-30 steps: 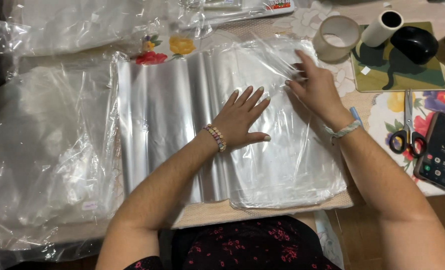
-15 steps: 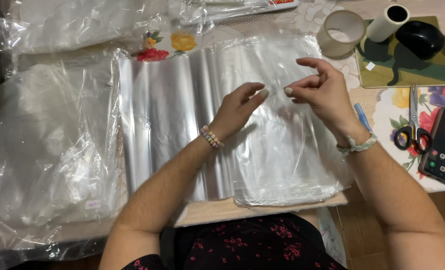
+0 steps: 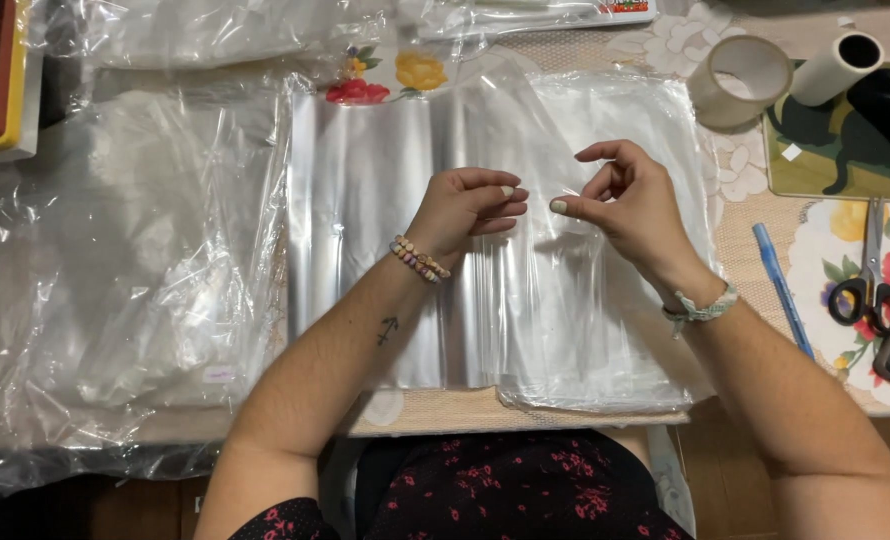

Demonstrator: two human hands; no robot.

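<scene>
Presently, at the far left I note a heap of crumpled clear bags [image 3: 135, 290] covering the table [image 3: 445, 412]. Beside it, in the middle, lies a flat stack of clear plastic sleeves [image 3: 365, 250], its near edge close to the table's front. My left hand [image 3: 465, 205] hangs above that stack, fingers curled inward and pressed together, thumb against the fingertips; a beaded bracelet [image 3: 420, 260] sits on the wrist. I cannot tell for certain whether it grips the film. Just right of it, my right hand [image 3: 625, 205] is raised too, thumb and forefinger pinching a thin edge of a clear sleeve [image 3: 565, 195], the other fingers bent loosely above. The two hands stand near each other, not touching. Further right I record a roll of tape [image 3: 740, 80], a blue pen [image 3: 780, 285] and black-handled scissors [image 3: 865, 280] on the flowered cloth [image 3: 835, 225].
</scene>
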